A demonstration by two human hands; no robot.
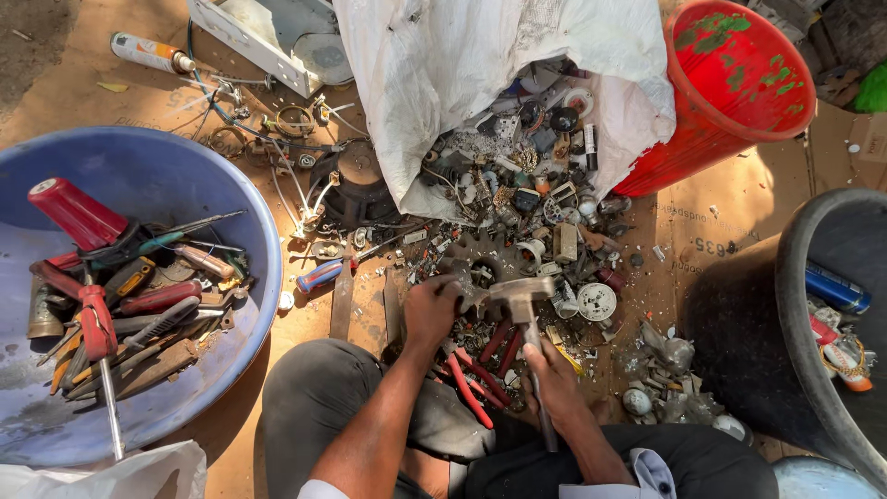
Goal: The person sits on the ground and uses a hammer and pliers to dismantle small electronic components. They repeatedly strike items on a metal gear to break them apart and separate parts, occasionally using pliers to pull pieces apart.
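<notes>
The person's right hand (pixel 557 381) is wrapped tight around the handle of a metal hammer (pixel 523 303), whose head sits just above a small metal part (pixel 469 294) on the ground. The left hand (pixel 431 310) is closed over that part, fingers curled on it, holding it right beside the hammer head. Both forearms come up from the bottom of the view, over knees in dark trousers.

Under and between the hands lie red-handled pliers (pixel 476 381), their grips spread on the floor. Just beyond the hands sits a dark toothed gear (pixel 480 261), at the near edge of a heap of scrap parts (pixel 531 199): small motors, plugs, switches and screws spilling from a white sack (pixel 443 65) that lies open on the ground. A screwdriver with a blue and red handle (pixel 319 275) lies to the left of the left hand, near a tangle of wires (pixel 277 139).

Further left stands a big blue basin (pixel 139 162) holding screwdrivers, pliers and other worn tools, many with red handles. Up at the far right a red bucket (pixel 730 88) lies tipped on its side, and a black tub (pixel 795 305) stands at the right edge. A spray can (pixel 148 53) lies at the top left on the dirt floor.
</notes>
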